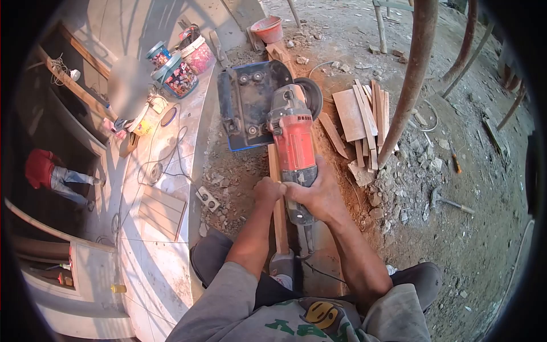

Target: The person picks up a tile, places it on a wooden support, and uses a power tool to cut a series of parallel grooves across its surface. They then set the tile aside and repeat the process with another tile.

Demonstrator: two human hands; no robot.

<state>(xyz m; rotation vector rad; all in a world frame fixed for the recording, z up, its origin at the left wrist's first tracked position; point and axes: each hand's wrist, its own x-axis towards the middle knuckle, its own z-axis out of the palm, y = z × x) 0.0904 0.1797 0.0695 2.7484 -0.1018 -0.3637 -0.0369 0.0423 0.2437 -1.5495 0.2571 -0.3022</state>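
A red and black power saw (296, 142) with a round blade (310, 97) and a dark metal base plate (244, 94) is held above the ground in front of me. My right hand (319, 191) is wrapped round its body near the rear. My left hand (269, 192) is closed beside the tool, touching my right hand's fingertips, over a long narrow wooden strip (278, 219). Whether it grips the strip or the tool is hard to tell. A black cord (322, 272) runs from the tool's rear end.
Wood offcuts (364, 117) lie ahead to the right, near a slanting pole (407, 85). A hammer (453, 203) is at the right. Buckets (176, 77), a power strip (208, 198) and a person in red (43, 168) are at the left.
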